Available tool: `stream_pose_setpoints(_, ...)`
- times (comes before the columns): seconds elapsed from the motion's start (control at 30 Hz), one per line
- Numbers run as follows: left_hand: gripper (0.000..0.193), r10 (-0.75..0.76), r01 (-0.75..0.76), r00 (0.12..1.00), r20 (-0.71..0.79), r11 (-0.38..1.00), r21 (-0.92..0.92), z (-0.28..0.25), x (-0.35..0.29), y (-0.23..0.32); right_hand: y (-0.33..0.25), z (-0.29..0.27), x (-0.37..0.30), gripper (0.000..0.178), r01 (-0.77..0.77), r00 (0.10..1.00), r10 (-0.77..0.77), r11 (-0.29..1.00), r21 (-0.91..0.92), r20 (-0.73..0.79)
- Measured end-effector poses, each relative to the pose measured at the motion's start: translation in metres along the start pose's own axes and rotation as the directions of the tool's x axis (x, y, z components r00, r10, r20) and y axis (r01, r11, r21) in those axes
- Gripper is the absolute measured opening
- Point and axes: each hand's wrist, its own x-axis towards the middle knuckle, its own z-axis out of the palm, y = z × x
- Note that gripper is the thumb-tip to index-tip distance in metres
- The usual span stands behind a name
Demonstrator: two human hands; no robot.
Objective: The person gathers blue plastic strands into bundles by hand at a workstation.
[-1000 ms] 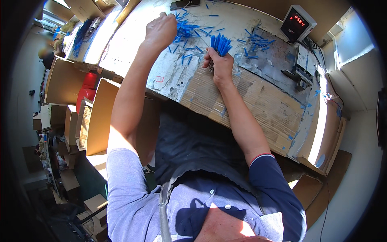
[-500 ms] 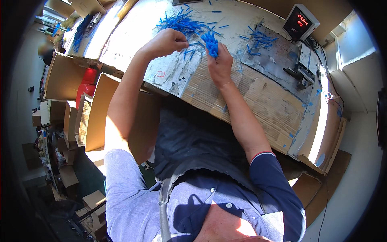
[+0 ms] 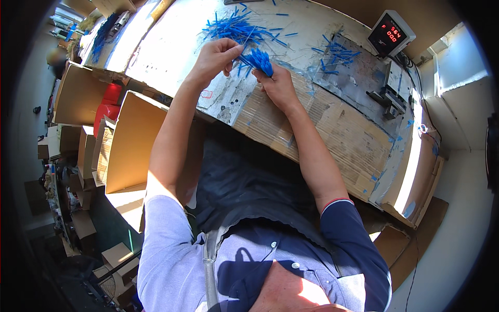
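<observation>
My right hand (image 3: 279, 87) is closed around a thick bundle of thin blue pieces (image 3: 260, 61), their tips clustered and leaning toward the left hand. Just left of it, my left hand (image 3: 215, 60) is in a pinch, thumb and forefinger together close to the bundle. Whatever sits between those fingertips is too thin to make out. Beyond the hands lies a loose pile of blue pieces (image 3: 231, 27) with thin wire-like ends. A smaller scatter of similar blue pieces (image 3: 338, 54) rests on a dark plate to the right.
The worktable (image 3: 171, 47) has a corrugated cardboard sheet (image 3: 332, 130) along its near edge. At the right stand a red-digit display (image 3: 391, 34) and a small metal fixture (image 3: 390, 96) with cables. Open cardboard boxes (image 3: 130, 151) and a red object (image 3: 108, 106) are left of the table.
The bundle in my right hand has tipped from upright toward the left. My left hand has moved slightly right, closer to it. The display's digits have changed.
</observation>
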Motion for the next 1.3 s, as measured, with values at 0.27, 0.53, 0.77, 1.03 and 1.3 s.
stream_pose_setpoints(0.27,0.022,-0.023,-0.021,0.993,-0.112,0.926,-0.377,0.02,-0.013,-0.03,-0.001,-0.001,-0.001,0.013,-0.103,0.992,0.098,0.994,0.046,0.082)
stream_pose_setpoints(0.53,0.022,-0.031,-0.104,0.956,-0.29,0.894,-0.437,0.016,-0.016,-0.013,-0.006,-0.001,-0.004,0.013,-0.148,0.985,0.138,0.984,0.095,0.1)
stream_pose_setpoints(0.77,0.014,0.463,-0.348,0.788,-0.406,0.879,0.327,0.007,-0.027,-0.031,-0.015,-0.008,0.0,0.013,-0.235,0.968,0.247,0.857,0.458,0.035)
stream_pose_setpoints(1.03,0.023,0.698,-0.532,0.677,0.233,0.246,0.81,0.036,-0.035,-0.026,-0.023,-0.019,-0.001,0.016,-0.381,0.924,0.308,0.741,0.553,0.224)
stream_pose_setpoints(1.3,0.032,0.654,-0.481,0.726,-0.211,0.703,0.524,0.042,-0.038,0.006,-0.019,-0.018,-0.003,0.015,-0.301,0.951,0.217,0.807,0.509,0.219)
